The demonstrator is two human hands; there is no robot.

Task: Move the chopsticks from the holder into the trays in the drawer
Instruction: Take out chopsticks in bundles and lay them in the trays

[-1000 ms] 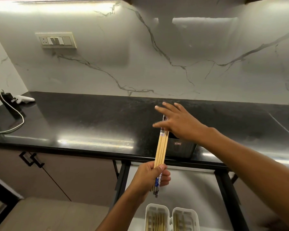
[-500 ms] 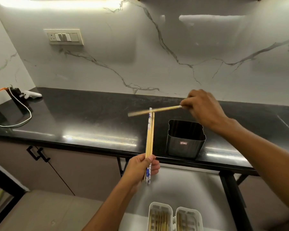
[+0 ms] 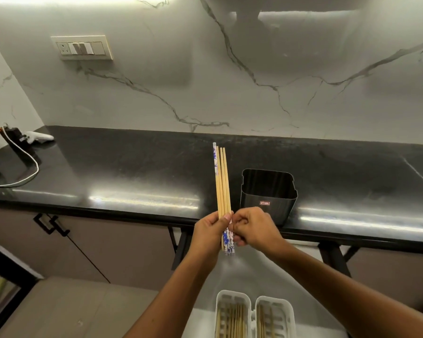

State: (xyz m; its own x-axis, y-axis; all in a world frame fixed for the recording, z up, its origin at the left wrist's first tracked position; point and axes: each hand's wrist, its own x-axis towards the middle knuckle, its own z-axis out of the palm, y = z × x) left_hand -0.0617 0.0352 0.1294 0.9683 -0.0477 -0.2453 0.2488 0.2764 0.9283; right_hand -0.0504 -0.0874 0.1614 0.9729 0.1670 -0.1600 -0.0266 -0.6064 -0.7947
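Observation:
A bundle of wooden chopsticks (image 3: 221,181), some with blue-and-white patterned ends, stands upright in front of the counter edge. My left hand (image 3: 211,230) grips the bundle near its lower end. My right hand (image 3: 253,228) is closed on the same lower ends from the right. The black square holder (image 3: 268,193) sits on the black counter just right of the bundle and looks empty. Two white trays (image 3: 254,315) with several chopsticks in them lie in the open drawer at the bottom edge.
The black counter (image 3: 132,172) runs across the view under a marble wall. At its far left lie a white cable (image 3: 22,172), a dark charger and a white tool. Cabinet doors with a black handle (image 3: 50,224) sit below left.
My right hand carried a single chopstick from above the holder down to the bundle and now closes on its lower end beside my left hand. The bundle has one more stick.

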